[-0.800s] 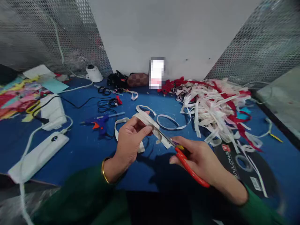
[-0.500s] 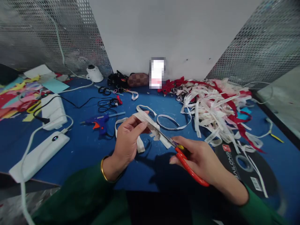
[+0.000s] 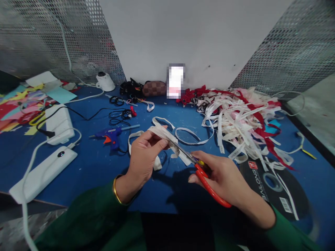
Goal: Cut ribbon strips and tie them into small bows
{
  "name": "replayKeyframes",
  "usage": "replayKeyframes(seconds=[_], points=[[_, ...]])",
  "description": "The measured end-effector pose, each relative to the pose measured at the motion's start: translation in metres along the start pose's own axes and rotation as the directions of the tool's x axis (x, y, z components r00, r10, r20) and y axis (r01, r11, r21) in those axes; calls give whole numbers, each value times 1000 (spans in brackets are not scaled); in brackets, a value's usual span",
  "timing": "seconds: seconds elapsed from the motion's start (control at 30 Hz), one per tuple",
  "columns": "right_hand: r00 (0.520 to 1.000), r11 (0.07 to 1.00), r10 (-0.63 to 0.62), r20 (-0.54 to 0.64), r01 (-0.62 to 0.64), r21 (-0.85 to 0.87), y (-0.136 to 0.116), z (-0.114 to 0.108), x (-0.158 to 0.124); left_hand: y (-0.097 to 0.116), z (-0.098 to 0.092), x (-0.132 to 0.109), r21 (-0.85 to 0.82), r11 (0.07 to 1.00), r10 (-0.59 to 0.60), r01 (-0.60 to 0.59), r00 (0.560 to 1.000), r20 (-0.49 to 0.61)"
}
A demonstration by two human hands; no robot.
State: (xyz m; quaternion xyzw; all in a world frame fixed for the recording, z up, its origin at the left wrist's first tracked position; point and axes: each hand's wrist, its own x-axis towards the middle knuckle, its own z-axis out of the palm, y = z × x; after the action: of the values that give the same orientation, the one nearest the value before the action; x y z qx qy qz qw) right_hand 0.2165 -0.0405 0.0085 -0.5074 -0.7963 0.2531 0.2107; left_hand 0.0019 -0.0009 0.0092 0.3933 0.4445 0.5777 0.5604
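Note:
My left hand [image 3: 142, 155] pinches a white ribbon [image 3: 158, 131] between thumb and fingers, with ends of it hanging below the hand. Red-handled scissors [image 3: 209, 186] are in my right hand [image 3: 225, 174], their blades pointing up and left. The blades lie against the ribbon close to my left thumb. A small pale scrap [image 3: 173, 156] shows just beneath the blades. Behind my hands, a loop of narrow white ribbon [image 3: 188, 142] lies on the blue table [image 3: 89, 177].
To the left are a blue glue gun [image 3: 111, 137], a white power strip [image 3: 60, 123] and a white power bank [image 3: 44, 174] with cables. A heap of white and red ribbon [image 3: 243, 118] sits right, near a black ribbon spool [image 3: 290, 188]. A phone [image 3: 175, 81] leans at the back.
My left thumb and the scissor tips have shifted slightly in the ribbon. A small scrap now shows apart below the blades. My right hand has barely moved.

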Motion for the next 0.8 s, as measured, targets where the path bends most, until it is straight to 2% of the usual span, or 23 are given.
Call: replayKeyframes(seconds=[0.13,0.37,0.8], points=[[1000,1000,-2,-13,2,-8,-2,0,1,-1,1,-1,4,1000,-15,14,1000,27],[999,999,16,35,-17,31,-2,-2,1,-2,2,-1,-18,998,-53,55,997,56],[995,994,55,87,-62,90,-4,-7,1,0,-1,1,28,999,-20,18,998,64]])
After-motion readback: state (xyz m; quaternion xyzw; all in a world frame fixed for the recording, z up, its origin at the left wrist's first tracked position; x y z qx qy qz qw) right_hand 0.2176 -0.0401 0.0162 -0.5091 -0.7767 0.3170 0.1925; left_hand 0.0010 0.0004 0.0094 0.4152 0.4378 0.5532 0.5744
